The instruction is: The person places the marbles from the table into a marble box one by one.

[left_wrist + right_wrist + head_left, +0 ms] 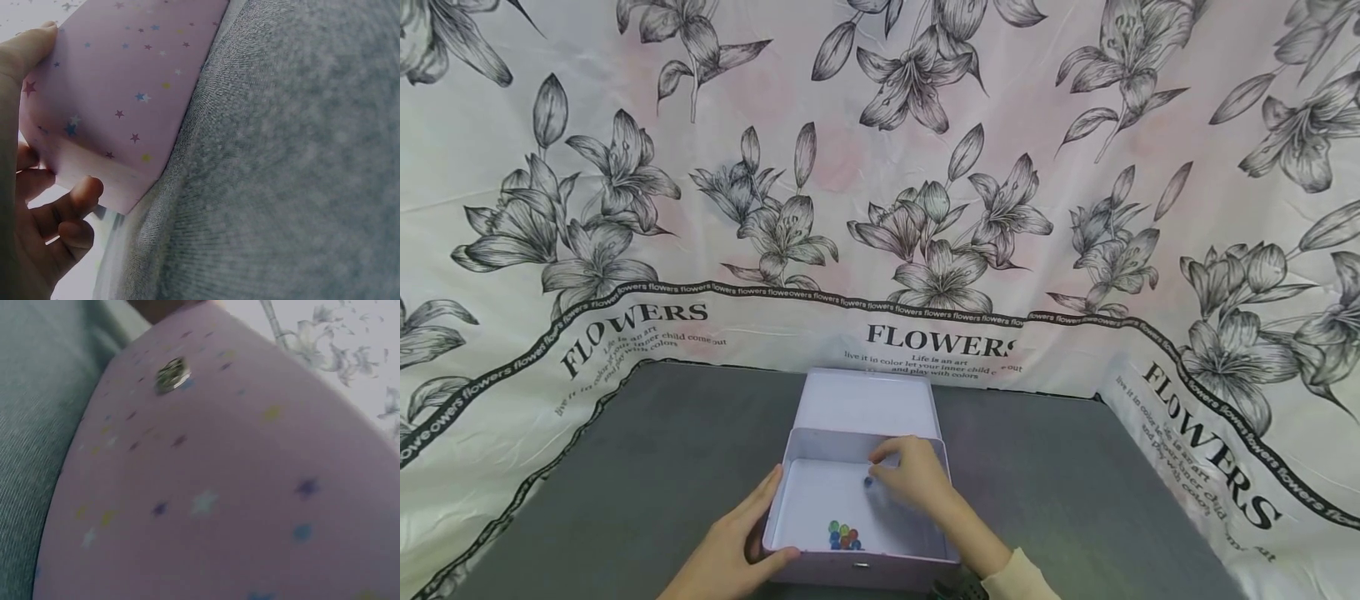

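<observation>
A pink star-printed box stands with its lid swung back, white inside. My left hand grips its front left corner, thumb at the front rim and fingers along the left side; the left wrist view shows this thumb against the starred front wall. Inside, my right hand hovers over the right part, thumb and forefinger bent with a gap between them. A dark blue marble shows right below the thumb tip. Several coloured marbles cluster near the front wall.
The box rests on a dark grey cloth-covered table. A metal clasp sits on the box's front. Behind and at both sides hangs a white curtain with printed flowers. A dark wrist strap shows at the right sleeve.
</observation>
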The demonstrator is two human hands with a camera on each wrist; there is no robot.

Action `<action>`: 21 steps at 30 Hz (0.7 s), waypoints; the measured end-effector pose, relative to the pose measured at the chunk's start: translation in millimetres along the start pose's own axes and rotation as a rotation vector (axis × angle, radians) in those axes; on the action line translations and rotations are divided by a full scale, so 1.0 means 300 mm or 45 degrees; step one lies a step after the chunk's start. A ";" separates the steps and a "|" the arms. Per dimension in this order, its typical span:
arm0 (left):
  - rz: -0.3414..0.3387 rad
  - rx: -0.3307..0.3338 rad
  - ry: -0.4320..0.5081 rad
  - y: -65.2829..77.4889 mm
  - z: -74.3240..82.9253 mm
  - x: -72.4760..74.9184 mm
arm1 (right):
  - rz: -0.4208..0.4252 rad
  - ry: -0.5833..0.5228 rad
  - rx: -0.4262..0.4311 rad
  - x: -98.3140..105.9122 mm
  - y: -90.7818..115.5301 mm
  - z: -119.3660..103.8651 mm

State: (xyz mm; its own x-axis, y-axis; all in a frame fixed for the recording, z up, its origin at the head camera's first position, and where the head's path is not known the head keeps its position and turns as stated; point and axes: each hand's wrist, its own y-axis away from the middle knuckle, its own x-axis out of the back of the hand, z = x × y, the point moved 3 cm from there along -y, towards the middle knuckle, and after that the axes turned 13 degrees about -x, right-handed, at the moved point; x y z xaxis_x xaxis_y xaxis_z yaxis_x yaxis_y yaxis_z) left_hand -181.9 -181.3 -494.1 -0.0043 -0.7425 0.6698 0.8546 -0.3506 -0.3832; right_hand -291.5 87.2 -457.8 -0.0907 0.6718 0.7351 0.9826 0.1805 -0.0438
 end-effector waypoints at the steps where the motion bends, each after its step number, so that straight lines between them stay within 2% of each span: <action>1: -0.002 0.006 0.003 0.000 0.000 -0.001 | 0.011 -0.041 0.004 0.007 0.001 -0.001; 5: -0.018 0.029 0.018 -0.001 0.000 -0.004 | 0.076 -0.229 0.009 0.041 0.019 -0.003; 10: -0.042 0.057 0.044 -0.004 -0.005 -0.005 | 0.281 -0.421 -0.009 0.096 0.059 0.022; 13: -0.053 0.068 0.045 -0.004 -0.008 -0.004 | 0.393 -0.489 0.000 0.129 0.085 0.054; 17: -0.089 0.069 0.019 -0.003 -0.003 0.004 | 0.507 -0.417 0.008 0.169 0.112 0.138; 19: -0.086 0.013 -0.054 -0.003 0.001 0.024 | 0.567 -0.321 0.014 0.191 0.127 0.189; 21: -0.042 -0.059 -0.181 0.000 0.003 0.058 | 0.611 -0.213 0.032 0.217 0.143 0.236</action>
State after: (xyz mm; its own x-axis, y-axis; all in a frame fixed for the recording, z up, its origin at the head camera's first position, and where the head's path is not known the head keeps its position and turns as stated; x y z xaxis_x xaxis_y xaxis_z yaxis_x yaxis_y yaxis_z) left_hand -181.4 -193.8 -481.8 0.0445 -0.6432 0.7644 0.8303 -0.4017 -0.3864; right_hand -266.8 189.7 -459.8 0.3431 0.7888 0.5100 0.9159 -0.1606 -0.3679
